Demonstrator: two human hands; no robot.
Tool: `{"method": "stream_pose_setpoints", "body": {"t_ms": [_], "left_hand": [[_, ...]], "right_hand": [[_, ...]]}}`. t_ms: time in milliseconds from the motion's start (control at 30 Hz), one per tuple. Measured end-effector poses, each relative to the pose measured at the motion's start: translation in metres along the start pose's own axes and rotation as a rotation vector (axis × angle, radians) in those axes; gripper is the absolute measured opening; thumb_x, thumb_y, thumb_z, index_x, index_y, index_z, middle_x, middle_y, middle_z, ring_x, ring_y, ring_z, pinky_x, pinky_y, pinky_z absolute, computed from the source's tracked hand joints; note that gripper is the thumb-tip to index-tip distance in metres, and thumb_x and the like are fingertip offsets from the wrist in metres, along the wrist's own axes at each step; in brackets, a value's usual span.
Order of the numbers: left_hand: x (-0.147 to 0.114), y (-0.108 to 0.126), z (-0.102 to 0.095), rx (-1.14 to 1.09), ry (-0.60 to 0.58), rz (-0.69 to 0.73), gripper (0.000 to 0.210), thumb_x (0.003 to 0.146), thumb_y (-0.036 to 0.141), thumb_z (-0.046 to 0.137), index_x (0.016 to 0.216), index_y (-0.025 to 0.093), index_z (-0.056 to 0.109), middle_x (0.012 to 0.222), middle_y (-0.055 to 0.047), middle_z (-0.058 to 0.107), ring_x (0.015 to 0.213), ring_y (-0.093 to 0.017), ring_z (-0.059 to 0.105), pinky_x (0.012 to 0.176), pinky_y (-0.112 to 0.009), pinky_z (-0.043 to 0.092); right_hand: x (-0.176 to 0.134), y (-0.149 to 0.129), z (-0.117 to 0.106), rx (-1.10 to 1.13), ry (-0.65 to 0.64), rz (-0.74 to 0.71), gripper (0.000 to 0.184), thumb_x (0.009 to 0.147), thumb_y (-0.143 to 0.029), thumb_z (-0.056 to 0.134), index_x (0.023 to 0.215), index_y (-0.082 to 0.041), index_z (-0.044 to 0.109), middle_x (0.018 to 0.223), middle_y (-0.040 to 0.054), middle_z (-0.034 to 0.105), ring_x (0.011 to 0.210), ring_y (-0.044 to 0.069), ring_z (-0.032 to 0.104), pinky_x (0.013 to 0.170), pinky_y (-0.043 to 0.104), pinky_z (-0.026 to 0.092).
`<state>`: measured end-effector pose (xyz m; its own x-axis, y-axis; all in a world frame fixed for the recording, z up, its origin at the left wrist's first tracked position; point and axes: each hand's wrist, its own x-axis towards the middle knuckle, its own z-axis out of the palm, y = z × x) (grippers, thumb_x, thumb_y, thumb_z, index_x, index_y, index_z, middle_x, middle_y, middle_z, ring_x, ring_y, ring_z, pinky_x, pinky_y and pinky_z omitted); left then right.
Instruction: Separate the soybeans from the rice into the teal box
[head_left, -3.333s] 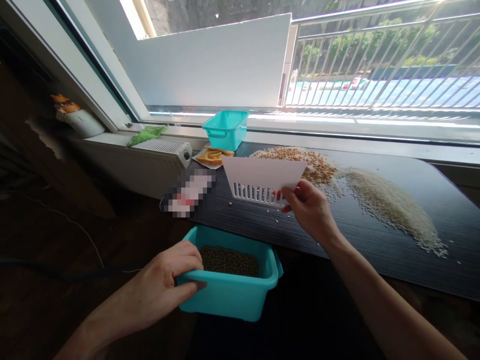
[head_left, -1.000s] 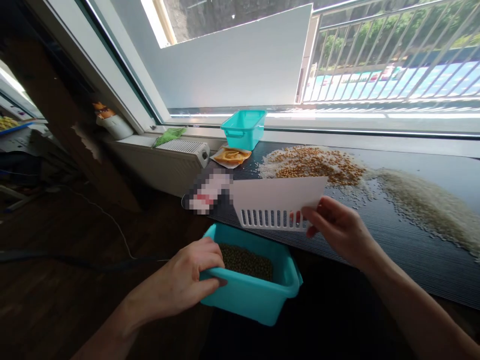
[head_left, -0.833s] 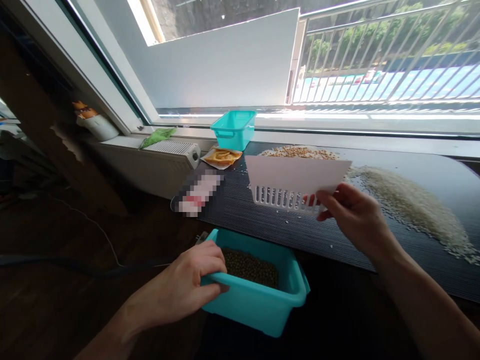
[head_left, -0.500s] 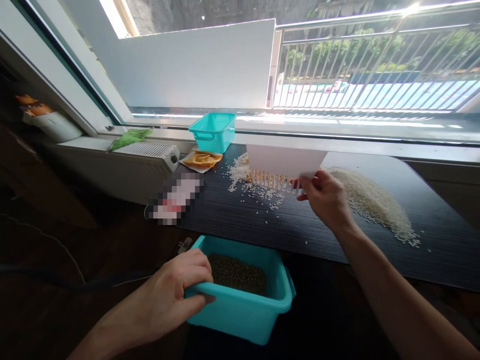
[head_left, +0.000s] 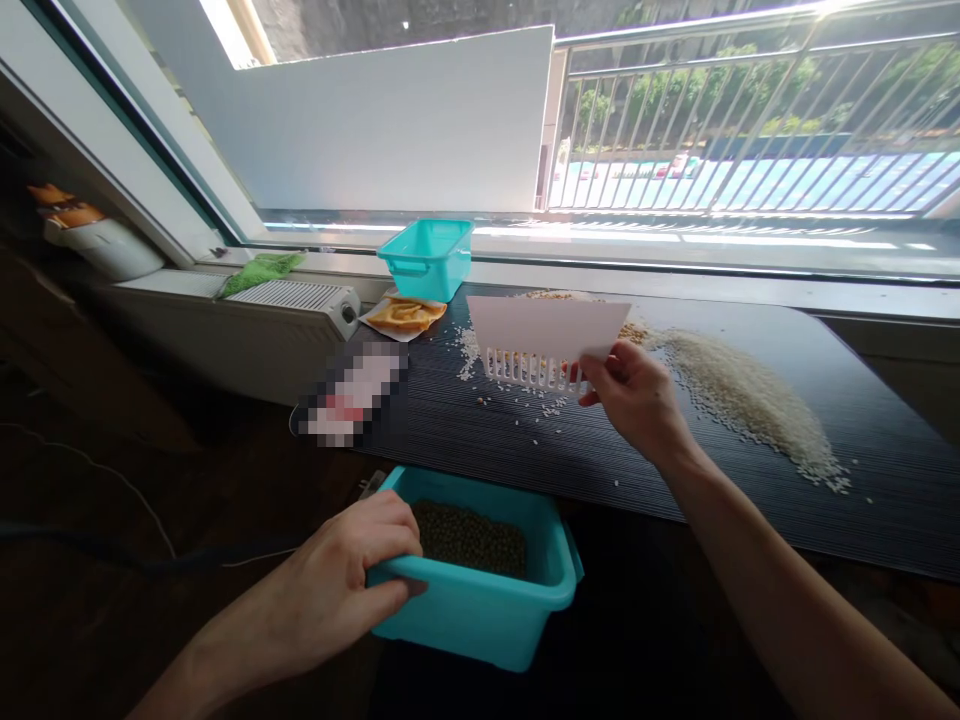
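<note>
Card (head_left: 547, 322) of plain white, with a row of slots along its bottom edge, sits in the pinch of the right hand (head_left: 637, 395). Thumb and fingers squeeze its low right corner, so most of it sticks out to the left of the grip. It leans up in front of some yellow grains (head_left: 636, 332) and hides part of them; whether its slots touch the table is hard to tell. The left hand (head_left: 356, 555) grips the near tub (head_left: 472, 615) at its left side, fingers over the rim and thumb outside. Small dark green beans (head_left: 469, 538) lie in that tub, to the right of the fingers.

The table (head_left: 457, 435) is black with thin lines. White grains (head_left: 757, 400) make a long heap on the right, and more are sprinkled under the card. On the far side stands another blue-green tub (head_left: 424, 268), with an orange-yellow packet (head_left: 405, 315) just in front. A blurred-out thing (head_left: 356, 395) lies at the left end. Farther left, a green cloth (head_left: 262, 273) rests on a white heater (head_left: 289, 315). A big window shows a white board (head_left: 405, 130) and a shiny railing (head_left: 739, 130). The floor on the left is dark.
</note>
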<state>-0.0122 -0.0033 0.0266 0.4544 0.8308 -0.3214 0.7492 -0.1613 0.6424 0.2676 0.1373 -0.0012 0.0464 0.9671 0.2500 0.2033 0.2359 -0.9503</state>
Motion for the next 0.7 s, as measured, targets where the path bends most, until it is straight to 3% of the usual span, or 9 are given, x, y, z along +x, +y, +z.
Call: {"method": "stream_pose_setpoints", "body": {"t_ms": [233, 367, 533, 700], "left_hand": [[-0.002, -0.004, -0.001, 0.007, 0.013, 0.008, 0.015, 0.081, 0.011, 0.049, 0.07, 0.018, 0.057, 0.087, -0.001, 0.058, 0.083, -0.015, 0.055, 0.074, -0.027, 0.046], [-0.003, -0.006, -0.001, 0.002, 0.036, 0.024, 0.015, 0.081, 0.011, 0.05, 0.071, 0.018, 0.058, 0.085, -0.001, 0.059, 0.082, -0.015, 0.055, 0.073, -0.027, 0.046], [-0.001, -0.004, 0.001, -0.017, 0.028, 0.03, 0.016, 0.084, 0.011, 0.05, 0.072, 0.018, 0.059, 0.086, -0.001, 0.059, 0.086, -0.016, 0.055, 0.076, -0.027, 0.045], [-0.001, 0.0, 0.002, -0.002, 0.007, 0.035, 0.016, 0.084, 0.011, 0.05, 0.072, 0.019, 0.058, 0.087, -0.001, 0.059, 0.086, -0.016, 0.055, 0.077, -0.026, 0.044]], "right_hand": [[-0.014, 0.005, 0.015, 0.057, -0.129, 0.019, 0.021, 0.078, -0.039, 0.063, 0.083, -0.018, 0.059, 0.072, 0.0014, 0.067, 0.062, 0.013, 0.061, 0.047, 0.022, 0.052], [-0.032, 0.0, 0.011, 0.039, -0.186, 0.058, 0.021, 0.078, -0.039, 0.063, 0.08, -0.019, 0.06, 0.071, 0.0013, 0.067, 0.055, 0.011, 0.057, 0.046, 0.023, 0.051], [-0.051, -0.012, 0.003, 0.055, -0.357, 0.104, 0.018, 0.08, -0.037, 0.061, 0.081, -0.019, 0.061, 0.07, 0.0006, 0.067, 0.049, 0.009, 0.053, 0.043, 0.021, 0.048], [-0.056, -0.013, 0.005, 0.068, -0.303, 0.091, 0.019, 0.081, -0.038, 0.06, 0.081, -0.019, 0.061, 0.071, 0.0005, 0.066, 0.05, 0.009, 0.054, 0.044, 0.021, 0.048]]}}
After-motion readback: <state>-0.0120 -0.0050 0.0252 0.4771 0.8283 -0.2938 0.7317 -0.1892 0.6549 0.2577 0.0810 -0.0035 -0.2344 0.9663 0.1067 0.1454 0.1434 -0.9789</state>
